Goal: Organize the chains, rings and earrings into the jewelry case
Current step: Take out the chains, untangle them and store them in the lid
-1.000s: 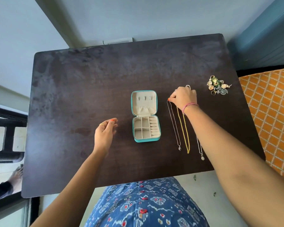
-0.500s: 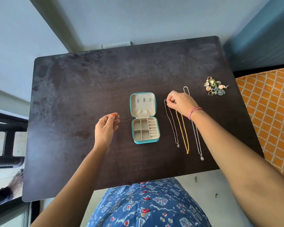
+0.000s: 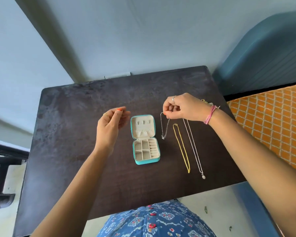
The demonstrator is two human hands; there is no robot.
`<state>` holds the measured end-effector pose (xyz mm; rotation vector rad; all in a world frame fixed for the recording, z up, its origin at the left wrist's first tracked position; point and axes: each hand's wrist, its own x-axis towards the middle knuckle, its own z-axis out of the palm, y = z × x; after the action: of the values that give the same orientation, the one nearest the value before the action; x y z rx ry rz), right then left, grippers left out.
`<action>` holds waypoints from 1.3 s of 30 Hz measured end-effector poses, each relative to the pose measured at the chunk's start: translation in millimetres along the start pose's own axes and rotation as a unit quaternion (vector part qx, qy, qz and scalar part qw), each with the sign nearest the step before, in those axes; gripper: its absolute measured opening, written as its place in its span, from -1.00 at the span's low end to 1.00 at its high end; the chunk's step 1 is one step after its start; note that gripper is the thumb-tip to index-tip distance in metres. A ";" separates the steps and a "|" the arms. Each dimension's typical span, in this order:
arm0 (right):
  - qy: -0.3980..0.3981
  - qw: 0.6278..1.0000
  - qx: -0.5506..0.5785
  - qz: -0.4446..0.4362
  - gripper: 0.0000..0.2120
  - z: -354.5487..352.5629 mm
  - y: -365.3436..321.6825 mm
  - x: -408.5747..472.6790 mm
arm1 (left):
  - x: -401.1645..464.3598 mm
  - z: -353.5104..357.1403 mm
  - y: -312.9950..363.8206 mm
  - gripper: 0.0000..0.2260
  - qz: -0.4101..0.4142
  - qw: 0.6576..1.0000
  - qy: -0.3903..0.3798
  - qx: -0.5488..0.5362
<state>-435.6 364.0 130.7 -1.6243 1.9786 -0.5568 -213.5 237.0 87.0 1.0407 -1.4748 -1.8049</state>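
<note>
A small teal jewelry case (image 3: 145, 161) lies open in the middle of the dark table (image 3: 72, 134), its cream compartments bare. My right hand (image 3: 183, 107) pinches a thin silver chain (image 3: 164, 127) and holds it up just right of the case's lid; its pendant hangs near the table. A gold chain (image 3: 182, 147) and a longer silver chain with a pendant (image 3: 194, 149) lie straight on the table to the right. My left hand (image 3: 112, 124) hovers left of the lid with relaxed, loosely curled fingers, holding nothing. The pile of rings and earrings (image 3: 206, 101) is mostly hidden behind my right wrist.
An orange patterned mat (image 3: 271, 120) lies on the floor right of the table, with a blue rounded object (image 3: 263, 53) behind it. The near table edge runs just above my blue patterned clothing (image 3: 154, 219).
My right hand has lifted the leftmost silver chain off the table. My left hand has risen toward the case's lid. The camera has tilted up.
</note>
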 end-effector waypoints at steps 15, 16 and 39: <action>0.108 0.972 0.142 -0.154 -0.89 -84.1 -99.7 52.3 | 26.2 32.9 155.4 -0.58 0.083 0.972 -0.165 0.142; 0.115 0.968 0.155 -0.161 -0.88 -85.6 -102.9 54.2 | 25.4 31.2 159.8 -0.57 0.076 0.974 -0.166 0.132; 0.092 0.960 0.240 -0.110 -0.86 -61.0 -129.4 56.1 | 29.6 -4.3 230.2 -0.83 0.142 0.925 -0.097 -0.339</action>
<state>-382.5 282.8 249.9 -1.5245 1.6150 -1.2082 -234.4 159.7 304.9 0.2940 -0.9065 -2.0085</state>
